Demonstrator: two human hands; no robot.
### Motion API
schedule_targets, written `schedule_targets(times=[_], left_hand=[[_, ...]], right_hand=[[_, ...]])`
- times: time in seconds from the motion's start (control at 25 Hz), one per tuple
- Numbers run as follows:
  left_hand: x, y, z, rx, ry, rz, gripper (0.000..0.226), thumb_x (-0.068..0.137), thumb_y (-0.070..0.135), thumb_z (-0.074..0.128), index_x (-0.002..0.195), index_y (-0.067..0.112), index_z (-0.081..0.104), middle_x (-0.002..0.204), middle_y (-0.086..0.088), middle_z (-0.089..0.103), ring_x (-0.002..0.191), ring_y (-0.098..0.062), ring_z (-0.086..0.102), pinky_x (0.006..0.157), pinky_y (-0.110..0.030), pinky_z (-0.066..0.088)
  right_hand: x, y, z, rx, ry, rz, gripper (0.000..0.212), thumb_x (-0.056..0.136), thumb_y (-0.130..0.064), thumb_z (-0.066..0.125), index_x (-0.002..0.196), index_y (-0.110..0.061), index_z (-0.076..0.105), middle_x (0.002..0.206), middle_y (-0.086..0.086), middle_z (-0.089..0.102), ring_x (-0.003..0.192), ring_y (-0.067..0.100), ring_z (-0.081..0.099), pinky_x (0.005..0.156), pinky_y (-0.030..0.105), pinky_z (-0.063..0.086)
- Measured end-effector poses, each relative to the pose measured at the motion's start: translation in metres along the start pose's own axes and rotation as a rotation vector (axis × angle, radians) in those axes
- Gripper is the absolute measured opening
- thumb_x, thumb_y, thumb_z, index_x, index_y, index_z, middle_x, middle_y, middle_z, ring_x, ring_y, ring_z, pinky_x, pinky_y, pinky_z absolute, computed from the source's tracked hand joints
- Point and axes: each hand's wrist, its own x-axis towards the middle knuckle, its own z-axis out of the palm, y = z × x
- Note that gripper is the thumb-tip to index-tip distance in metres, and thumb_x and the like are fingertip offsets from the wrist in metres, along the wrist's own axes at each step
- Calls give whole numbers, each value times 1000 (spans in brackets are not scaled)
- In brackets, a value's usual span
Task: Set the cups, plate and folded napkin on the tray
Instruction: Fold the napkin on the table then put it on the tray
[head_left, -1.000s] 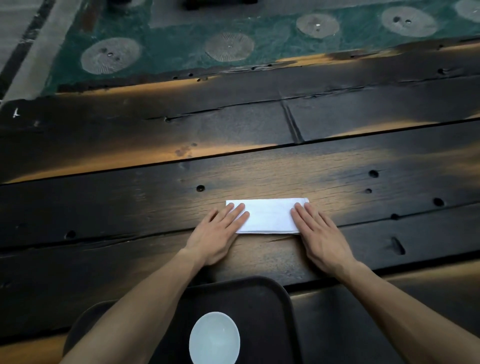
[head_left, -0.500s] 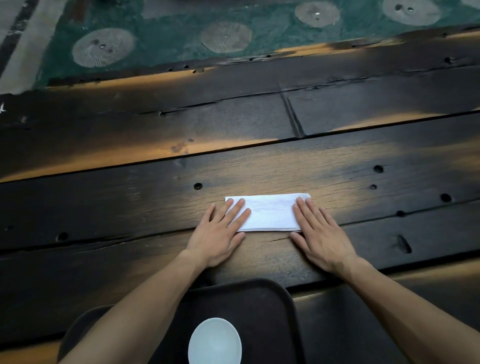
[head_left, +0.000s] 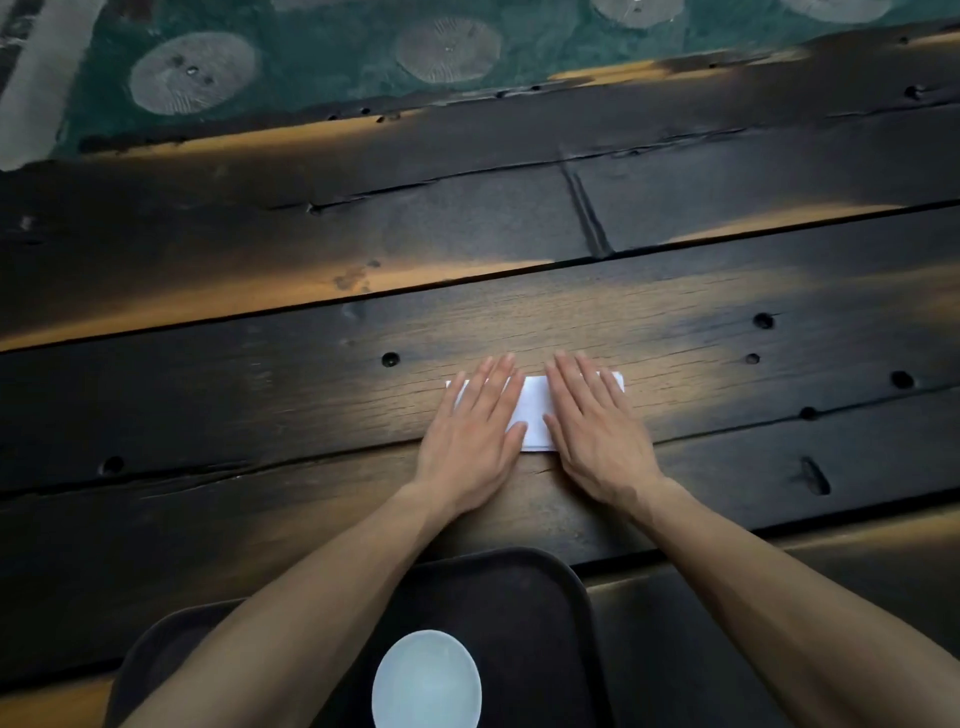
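Reference landmark: the dark tray (head_left: 545, 587), at the near edge of the view.

1. A round white plate (head_left: 427, 682) lies on the tray, in its near-centre area; its near edge is cut off by the frame. Both forearms pass above the tray, one on each side of the plate.

2. The tray sits on a dark plank table (head_left: 260, 415) with visible seams and small round holes.

3. Beyond the far rim of the tray, off the tray and flat on the table, lies the white folded napkin (head_left: 535, 410). It is a narrow rectangle with its long side running left to right.

4. The left hand (head_left: 470, 431) lies palm down on the left part of the napkin, fingers straight and together, pressing flat. The right hand (head_left: 597, 426) lies palm down on the right part, fingers likewise straight and flat. Neither hand curls around anything. A strip of napkin shows between the two hands, and a corner shows at each outer end.

5. Farther from the tray, past the table's far edge, a green carpet (head_left: 332, 57) with pale round patches covers the floor.
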Motion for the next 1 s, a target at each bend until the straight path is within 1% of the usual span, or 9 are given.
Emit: schedule_targets(times=[0.16,0.24,0.32,0.44,0.56,0.68,0.76,0.84,1.0], left_hand=[[27,17,13,20,-42,-65,61,101,41,9,157,17,-1,165,1,-4,151,-15,-8,121,-38,-1],[26,13,24,47,-56,-92,61,100,43,4,156,19,-3,165,4,-3,150,-13,-8,121,-39,-4],[22,11,31,55,-36,-114,63,97,46,0,156,23,-2,165,6,0,151,-13,-5,121,-42,-5],[27,10,37,5,-14,-148,63,96,50,5,155,28,2,165,4,5,151,-17,-1,121,-47,-5],[26,9,37,17,-40,-217,66,94,57,3,155,33,-1,165,1,-5,151,-21,-8,119,-52,-8],[18,-3,34,14,-73,-228,71,91,65,0,155,35,-6,163,0,-16,150,-20,-17,119,-51,-8],[12,-13,33,26,-61,-174,70,94,63,4,156,32,-4,164,-3,-13,150,-20,-16,120,-47,-5],[12,-18,34,16,-36,-151,68,97,61,12,157,30,0,165,-5,-10,150,-21,-13,121,-45,-4],[13,-16,39,9,-27,-155,70,95,61,13,157,31,0,164,-5,-11,150,-23,-14,121,-45,-3]], right_hand=[[19,-7,16,-49,-96,-2,64,101,-36,22,155,-13,0,164,3,-1,150,29,-8,120,48,-5],[19,-5,24,-73,-96,33,63,99,-40,17,156,-15,5,164,1,1,150,30,-3,119,50,-5],[16,-6,31,-81,-55,49,65,97,-42,13,155,-15,15,164,2,10,150,32,8,120,52,0],[20,-5,34,-61,-31,69,63,96,-41,17,154,-16,22,162,2,19,149,31,15,119,54,6],[19,-5,36,-84,-56,69,66,95,-45,10,156,-20,10,164,1,9,150,29,5,119,54,-2],[18,4,34,-80,-70,58,73,93,-61,3,155,-25,0,164,-1,-3,150,27,-5,117,54,-13],[15,15,32,-68,-53,76,77,92,-68,5,155,-25,1,164,1,-1,151,25,-4,119,49,-10],[12,24,34,-32,-27,86,77,93,-67,8,156,-24,3,164,3,2,151,22,-4,121,43,-6],[13,23,40,6,12,117,74,94,-64,20,155,-24,12,164,2,12,150,22,6,121,42,1]])
